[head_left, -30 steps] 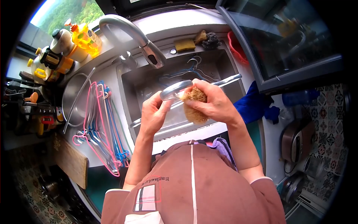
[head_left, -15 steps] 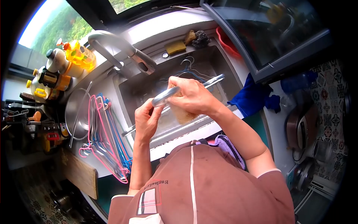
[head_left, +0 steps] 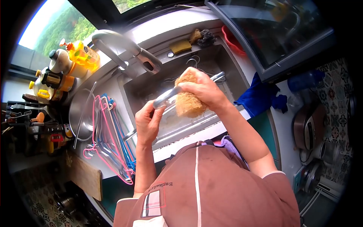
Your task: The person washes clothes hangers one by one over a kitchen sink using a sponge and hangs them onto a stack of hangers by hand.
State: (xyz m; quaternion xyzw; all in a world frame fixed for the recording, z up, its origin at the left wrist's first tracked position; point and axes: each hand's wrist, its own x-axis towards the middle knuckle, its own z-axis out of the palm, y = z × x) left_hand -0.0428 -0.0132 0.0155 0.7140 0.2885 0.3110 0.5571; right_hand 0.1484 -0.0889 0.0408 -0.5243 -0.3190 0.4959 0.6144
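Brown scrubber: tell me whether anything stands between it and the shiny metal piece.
Nothing visible does. The right hand holds the scrubber up against the metal piece, which the left hand grips above the sink.

1. Top [head_left: 234, 189] — brownish-red, short-sleeved; pale trim on sleeve hems [head_left: 274, 173].
2. White stripe [head_left: 197, 170] runs down the middle.
3. Dark lettering [head_left: 162, 186], starts "England", above striped rectangular patch [head_left: 152, 204] — dark border, offset red outline.
4. Purple cloth [head_left: 229, 146] shows at waist.
5. Left hand [head_left: 147, 124], right hand [head_left: 206, 92] — both bare.
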